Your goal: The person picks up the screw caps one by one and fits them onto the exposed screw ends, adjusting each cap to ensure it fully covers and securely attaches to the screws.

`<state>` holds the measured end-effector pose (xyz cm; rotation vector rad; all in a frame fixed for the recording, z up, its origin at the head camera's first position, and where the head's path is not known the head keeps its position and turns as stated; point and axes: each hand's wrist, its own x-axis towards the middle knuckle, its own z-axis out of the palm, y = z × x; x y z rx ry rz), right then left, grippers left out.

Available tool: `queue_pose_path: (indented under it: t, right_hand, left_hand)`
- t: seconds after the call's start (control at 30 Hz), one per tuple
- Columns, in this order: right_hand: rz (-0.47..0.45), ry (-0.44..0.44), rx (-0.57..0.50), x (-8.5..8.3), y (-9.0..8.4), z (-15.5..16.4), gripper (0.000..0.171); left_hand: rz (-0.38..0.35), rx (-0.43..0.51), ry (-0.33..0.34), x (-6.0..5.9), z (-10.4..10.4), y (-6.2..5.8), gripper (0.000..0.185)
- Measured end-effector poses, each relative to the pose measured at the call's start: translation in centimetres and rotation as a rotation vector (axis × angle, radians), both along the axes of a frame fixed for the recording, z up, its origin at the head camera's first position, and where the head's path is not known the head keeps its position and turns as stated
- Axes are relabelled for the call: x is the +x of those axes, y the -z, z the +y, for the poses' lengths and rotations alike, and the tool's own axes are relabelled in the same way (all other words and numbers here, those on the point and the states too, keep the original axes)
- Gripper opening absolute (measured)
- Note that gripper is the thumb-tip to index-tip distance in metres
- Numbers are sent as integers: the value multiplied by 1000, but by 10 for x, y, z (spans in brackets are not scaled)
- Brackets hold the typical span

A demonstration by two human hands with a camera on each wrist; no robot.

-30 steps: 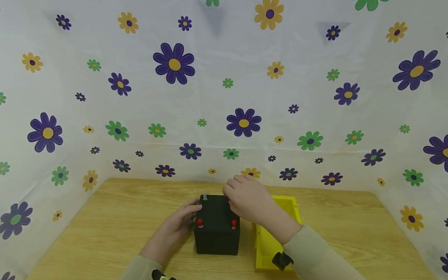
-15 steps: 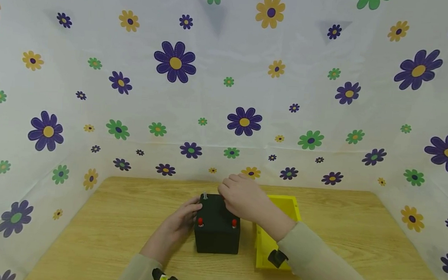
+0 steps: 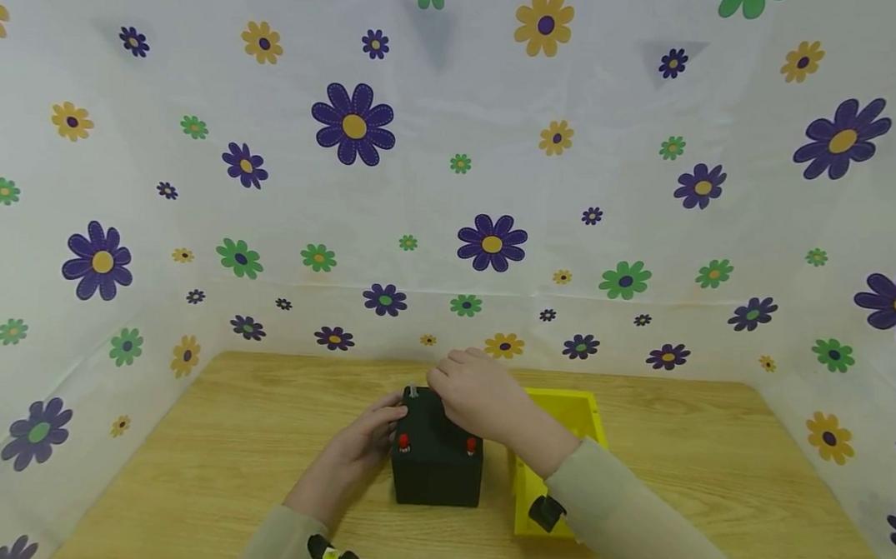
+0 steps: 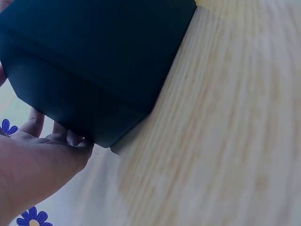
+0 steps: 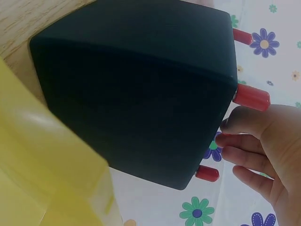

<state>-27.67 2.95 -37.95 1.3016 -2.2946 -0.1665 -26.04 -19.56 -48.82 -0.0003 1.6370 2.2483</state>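
Observation:
A black box stands on the wooden table, threaded posts at its top corners. Red caps cover both near posts. A third red cap shows in the right wrist view, on the far right corner. The far left metal post is bare. My left hand holds the box's left side, thumb near the top edge and fingers wrapping toward the back. Above the far part of the top is my right hand, fingers loosely bent close to the bare post. Nothing shows between its fingers.
Beside the box on the right sits a yellow bin, partly under my right forearm. A white sheet with printed flowers encloses the back and sides of the wooden table.
My right hand has shifted left over the box top, from the far right corner toward the bare far left post. The left hand keeps its hold, and the box stays in place.

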Motion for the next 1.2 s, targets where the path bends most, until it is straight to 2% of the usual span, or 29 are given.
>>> queue_pose_path:
  t: [0.2,0.43,0.67,1.07,1.2]
  right_hand:
    - [-14,-18,-28,0,2,-3,5]
    - [-14,-10,-32,-1,2,-7,5]
    - [-4,3,-37,-1,-1,-10,4]
    - [-4,34,-29,-6,0,-16,6]
    - [-1,34,-26,-7,0,-18,5]
  left_hand:
    - [-24,3,-37,2,2,-1,67]
    - [3,-12,-8,2,3,-3,69]
    - [-5,-8,-27,2,2,-1,67]
    - [19,-9,14,1,0,0,63]
    - [18,-13,3,1,0,0,63]
